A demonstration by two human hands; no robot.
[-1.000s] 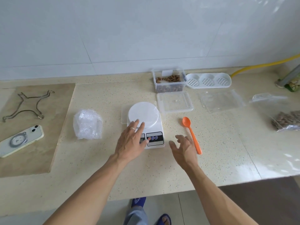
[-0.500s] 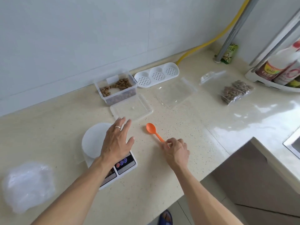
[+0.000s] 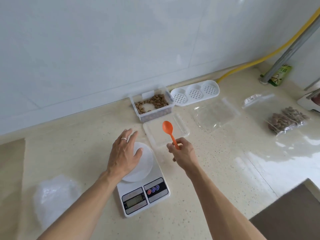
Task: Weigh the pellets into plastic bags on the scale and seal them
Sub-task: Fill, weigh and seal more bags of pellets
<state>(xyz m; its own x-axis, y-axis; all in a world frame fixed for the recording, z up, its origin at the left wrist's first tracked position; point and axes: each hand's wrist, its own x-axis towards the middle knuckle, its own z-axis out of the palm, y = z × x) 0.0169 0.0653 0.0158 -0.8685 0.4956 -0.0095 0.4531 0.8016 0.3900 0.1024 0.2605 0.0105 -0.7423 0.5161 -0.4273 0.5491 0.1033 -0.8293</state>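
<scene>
The left hand (image 3: 125,153) is flat and open over the white scale (image 3: 147,193) on the worktop (image 3: 225,170). The right hand (image 3: 183,151) pinches the orange spoon (image 3: 168,129). Brown pellets (image 3: 154,102) sit in the clear box (image 3: 170,103) behind. The numbers on the scale's screen are too blurry to read.

Bright, even daylight fills the scene, with broad white glare on the bench (image 3: 270,158) at right, soft faint shadows, wide-angle bowing of the wall (image 3: 121,40) and edges, and slight softness throughout.
</scene>
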